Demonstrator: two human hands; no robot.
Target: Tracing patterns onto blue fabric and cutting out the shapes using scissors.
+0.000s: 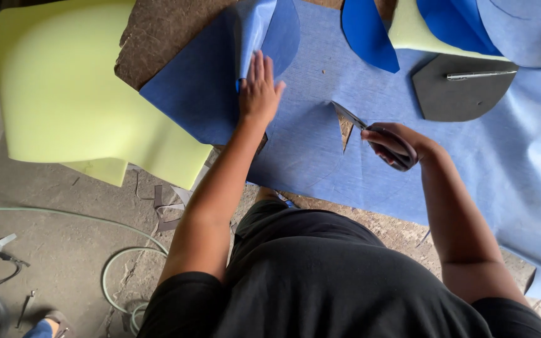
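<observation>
Centrally, a wide sheet of light blue woven fabric (471, 163) is spread over a rough brown worktable (158, 31), and a curved cut is open in it between the hands. Dark-handled metal scissors (370, 133) are gripped in the right hand (399, 144), fingers closed through the loops, blades parted in the cut. The left hand (259, 94) is pressed flat, fingers spread, on a folded-back flap. Beyond the right hand lies a dark grey rounded template (458, 94); left of the left hand, a pale yellow foam sheet (64, 94).
</observation>
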